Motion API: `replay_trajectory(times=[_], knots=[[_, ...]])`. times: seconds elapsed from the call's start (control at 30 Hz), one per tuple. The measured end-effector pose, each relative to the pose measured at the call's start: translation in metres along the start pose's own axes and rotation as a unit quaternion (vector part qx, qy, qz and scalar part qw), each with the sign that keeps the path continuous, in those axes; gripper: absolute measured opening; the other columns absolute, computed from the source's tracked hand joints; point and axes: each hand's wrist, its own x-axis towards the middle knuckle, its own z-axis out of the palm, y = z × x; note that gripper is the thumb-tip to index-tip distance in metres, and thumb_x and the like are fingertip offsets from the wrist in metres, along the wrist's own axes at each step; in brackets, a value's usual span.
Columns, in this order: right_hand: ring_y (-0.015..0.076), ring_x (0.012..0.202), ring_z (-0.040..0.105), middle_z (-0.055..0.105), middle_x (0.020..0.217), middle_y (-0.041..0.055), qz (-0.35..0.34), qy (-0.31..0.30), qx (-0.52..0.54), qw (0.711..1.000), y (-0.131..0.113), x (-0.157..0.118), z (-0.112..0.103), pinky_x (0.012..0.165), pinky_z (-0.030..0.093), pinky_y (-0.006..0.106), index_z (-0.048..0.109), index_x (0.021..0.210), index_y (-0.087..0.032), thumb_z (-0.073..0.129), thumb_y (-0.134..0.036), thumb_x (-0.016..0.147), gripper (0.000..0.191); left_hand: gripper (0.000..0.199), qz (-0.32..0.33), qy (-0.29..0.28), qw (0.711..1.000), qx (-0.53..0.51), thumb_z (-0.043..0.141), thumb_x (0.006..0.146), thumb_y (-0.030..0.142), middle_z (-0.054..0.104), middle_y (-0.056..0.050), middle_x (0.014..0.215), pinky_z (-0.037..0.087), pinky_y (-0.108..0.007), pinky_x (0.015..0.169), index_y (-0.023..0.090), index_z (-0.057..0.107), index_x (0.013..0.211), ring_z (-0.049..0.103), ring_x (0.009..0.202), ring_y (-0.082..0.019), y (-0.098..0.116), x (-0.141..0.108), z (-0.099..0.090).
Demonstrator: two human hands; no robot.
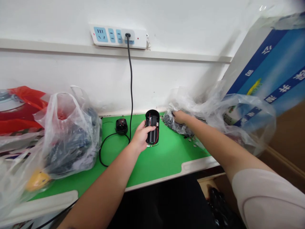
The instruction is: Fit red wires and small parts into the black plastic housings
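Observation:
My left hand (141, 136) grips a black oblong plastic housing (152, 135) by its left side, thumb laid across the front. Dark cylinders that look like battery cells sit inside it, with thin red and black wires and a small white connector. My right hand (179, 117) reaches into a clear plastic bag (175, 126) holding many small dark pieces. Its fingertips are down among them, so whatever they pinch, if anything, is hidden. Small metal bits (192, 140) lie loose on the green mat beside that bag.
A small black device (121, 126) stands on the green tabletop (164, 165), near a black cable (130, 73) running up to a wall power strip (119, 36). Full plastic bags (69, 136) crowd the left. A large blue-and-white box (271, 66) leans at right.

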Motion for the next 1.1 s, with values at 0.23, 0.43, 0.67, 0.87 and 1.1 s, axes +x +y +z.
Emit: replay_trajectory(times=[0.23,0.43,0.67,0.87,1.1], knots=[[0.0226,0.09,0.059,0.068,0.089,0.0152,0.038,0.081,0.13,0.987,0.005,0.006,-0.03,0.08,0.043,0.028,0.067,0.082,-0.01,0.053,-0.023,0.08,0.02,0.035,-0.002,-0.008,1.0,0.007,0.068,0.059,0.017,0.063,-0.003,0.076,0.047,-0.03,0.057,0.019,0.056,0.092,0.061,0.063,-0.017,-0.002,0.001,-0.004],[0.0091,0.043,0.044,0.051,0.053,0.0009,0.068,0.142,0.344,0.926,-0.018,-0.02,-0.05,0.04,0.034,0.019,0.056,0.076,-0.013,0.044,-0.026,0.087,0.021,0.035,0.014,0.019,1.0,-0.017,0.069,0.058,0.017,0.064,-0.004,0.077,0.048,-0.03,0.056,0.018,0.056,0.09,0.062,0.067,-0.019,0.002,0.001,-0.004],[0.0138,0.059,0.056,0.063,0.069,0.0053,-0.084,0.166,0.342,0.921,-0.092,-0.078,0.011,0.057,0.043,0.024,0.061,0.077,-0.016,0.044,-0.03,0.088,0.025,0.035,0.048,0.068,0.996,-0.045,0.069,0.057,0.019,0.063,-0.002,0.074,0.047,-0.03,0.055,0.019,0.056,0.09,0.062,0.064,-0.019,0.012,0.003,-0.008],[0.0191,0.077,0.059,0.065,0.087,0.0109,-0.158,0.121,0.059,0.978,-0.115,-0.099,0.039,0.068,0.04,0.027,0.063,0.09,-0.015,0.038,-0.027,0.091,0.027,0.037,0.051,0.079,0.994,-0.052,0.07,0.055,0.018,0.062,-0.001,0.073,0.047,-0.03,0.058,0.018,0.056,0.089,0.061,0.063,-0.017,0.012,0.004,-0.008],[0.021,0.083,0.055,0.061,0.085,0.0111,-0.166,0.138,0.02,0.976,-0.111,-0.103,0.034,0.076,0.038,0.031,0.067,0.088,-0.016,0.039,-0.038,0.092,0.036,0.035,0.046,0.064,0.996,-0.045,0.069,0.056,0.019,0.063,-0.002,0.073,0.047,-0.029,0.056,0.018,0.057,0.089,0.061,0.063,-0.018,0.011,0.005,-0.009]])
